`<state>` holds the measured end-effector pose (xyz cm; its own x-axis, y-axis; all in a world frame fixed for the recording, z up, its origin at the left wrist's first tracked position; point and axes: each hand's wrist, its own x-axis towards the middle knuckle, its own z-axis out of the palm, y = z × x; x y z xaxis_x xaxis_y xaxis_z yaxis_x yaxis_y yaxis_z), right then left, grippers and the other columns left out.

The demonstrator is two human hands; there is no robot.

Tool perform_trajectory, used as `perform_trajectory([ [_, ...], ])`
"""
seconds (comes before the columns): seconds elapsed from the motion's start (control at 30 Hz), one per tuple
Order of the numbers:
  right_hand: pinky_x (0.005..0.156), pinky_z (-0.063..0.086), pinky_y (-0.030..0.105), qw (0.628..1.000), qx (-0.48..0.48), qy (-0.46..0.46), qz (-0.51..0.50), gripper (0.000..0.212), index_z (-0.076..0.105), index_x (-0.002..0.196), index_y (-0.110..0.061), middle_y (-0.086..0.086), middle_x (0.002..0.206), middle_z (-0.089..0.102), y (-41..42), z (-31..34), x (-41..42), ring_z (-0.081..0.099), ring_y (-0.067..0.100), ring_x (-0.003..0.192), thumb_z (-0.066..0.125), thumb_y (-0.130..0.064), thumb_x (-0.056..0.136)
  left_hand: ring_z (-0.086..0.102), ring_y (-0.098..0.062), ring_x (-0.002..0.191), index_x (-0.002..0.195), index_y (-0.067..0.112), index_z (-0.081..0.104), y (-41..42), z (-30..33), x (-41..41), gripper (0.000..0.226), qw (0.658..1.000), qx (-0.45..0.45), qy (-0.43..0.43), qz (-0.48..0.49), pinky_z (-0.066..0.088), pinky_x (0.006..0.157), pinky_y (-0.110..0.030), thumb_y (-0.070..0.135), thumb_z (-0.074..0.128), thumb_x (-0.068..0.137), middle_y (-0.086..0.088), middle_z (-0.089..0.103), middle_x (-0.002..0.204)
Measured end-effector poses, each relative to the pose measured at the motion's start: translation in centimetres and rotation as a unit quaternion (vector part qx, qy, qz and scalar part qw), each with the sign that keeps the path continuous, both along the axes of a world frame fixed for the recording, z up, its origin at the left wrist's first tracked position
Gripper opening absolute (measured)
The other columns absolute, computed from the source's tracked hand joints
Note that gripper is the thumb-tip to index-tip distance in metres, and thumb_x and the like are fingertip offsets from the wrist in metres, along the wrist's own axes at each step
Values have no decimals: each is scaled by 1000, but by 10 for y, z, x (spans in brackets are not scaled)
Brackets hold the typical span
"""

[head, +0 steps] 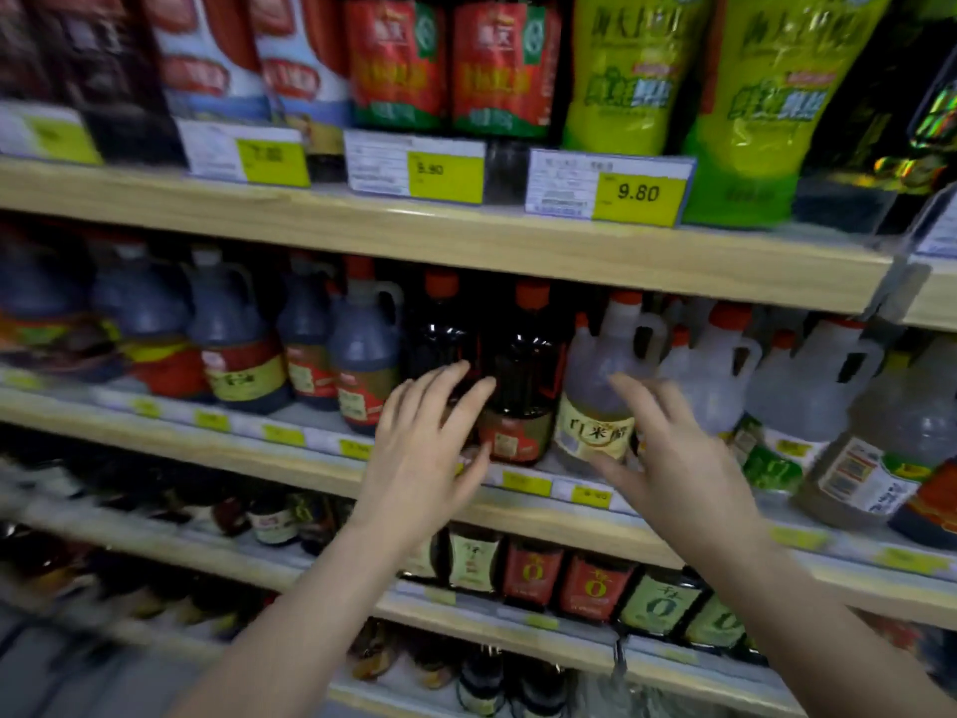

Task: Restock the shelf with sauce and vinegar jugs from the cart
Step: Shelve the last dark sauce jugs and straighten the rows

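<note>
Both of my hands are raised in front of the middle wooden shelf (321, 471), fingers spread, holding nothing. My left hand (424, 448) hovers in front of two dark sauce jugs with red caps; the right one (523, 375) shows fully, the left one (440, 329) is partly hidden behind my fingers. My right hand (673, 453) is just right of a pale vinegar jug (600, 401) with a cream label and partly covers its lower right side. Whether either hand touches a jug cannot be told. The cart is out of view.
More handled jugs line the same shelf: dark ones (362, 355) to the left, pale vinegar jugs (808, 396) to the right. The upper shelf (466, 235) carries red and green pouches with yellow price tags (637, 194). Lower shelves hold small bottles (533, 572).
</note>
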<state>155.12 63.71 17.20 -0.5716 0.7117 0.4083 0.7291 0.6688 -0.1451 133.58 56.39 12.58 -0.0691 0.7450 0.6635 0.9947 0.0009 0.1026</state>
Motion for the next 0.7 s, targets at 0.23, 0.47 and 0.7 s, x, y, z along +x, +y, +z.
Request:
perform_trajectory([
  [0.23, 62, 47, 34, 998, -52, -39, 19, 64, 25, 142, -30, -6, 133, 38, -64, -2, -104, 62, 25, 85, 53, -48, 88, 44, -25, 115, 128, 19, 45, -77, 4, -95, 48, 999, -35, 0, 41, 37, 98, -41, 36, 50, 83, -7, 49, 129],
  [0.47, 68, 47, 34, 997, -79, -16, -7, 62, 25, 141, -28, -7, 136, 37, -111, -9, -229, 60, 23, 100, 50, -49, 89, 45, -26, 119, 128, 19, 45, -132, 14, -224, 48, 997, -71, 23, 22, 42, 98, -47, 34, 52, 84, -7, 48, 131],
  [0.7, 70, 47, 35, 997, -75, 1, -28, 64, 25, 141, -28, -9, 141, 32, -106, -13, -294, 59, 24, 104, 55, -45, 87, 40, -24, 120, 125, 16, 49, -115, 10, -270, 56, 998, -50, 29, -19, 42, 97, -42, 26, 71, 74, -9, 50, 132],
])
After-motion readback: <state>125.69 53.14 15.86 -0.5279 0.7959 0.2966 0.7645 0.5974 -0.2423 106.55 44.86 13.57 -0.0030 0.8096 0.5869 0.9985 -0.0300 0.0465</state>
